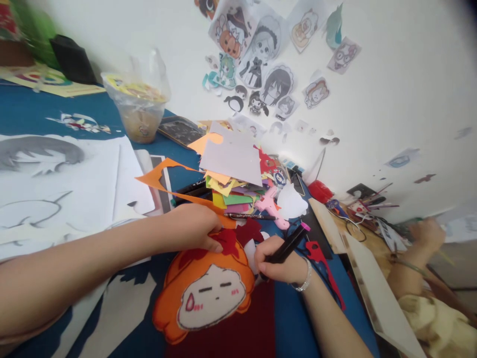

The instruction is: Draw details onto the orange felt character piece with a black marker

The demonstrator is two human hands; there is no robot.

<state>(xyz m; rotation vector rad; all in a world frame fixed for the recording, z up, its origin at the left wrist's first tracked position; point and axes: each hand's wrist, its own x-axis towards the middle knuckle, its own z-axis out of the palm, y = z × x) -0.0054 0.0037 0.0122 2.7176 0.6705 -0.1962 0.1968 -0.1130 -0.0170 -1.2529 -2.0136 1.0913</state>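
An orange-haired paper face (212, 296) with a white face and closed line eyes lies on a dark red sheet (257, 328). My left hand (196, 226) rests at its top edge, its thumb on a red paper piece (229, 241); the other fingers are bent and partly hidden. My right hand (281, 263) is closed around a black marker (286, 244) with a pink end pointing up and right. The marker's lower end is hidden by my fingers, close to the right edge of the orange hair.
Behind my hands stands a stack of coloured paper (234, 189). A plastic-wrapped cup (139, 107) is at the back left, large drawings (74, 194) at the left, red scissors (328, 273) at the right. Another person's hand (427, 233) shows at the far right.
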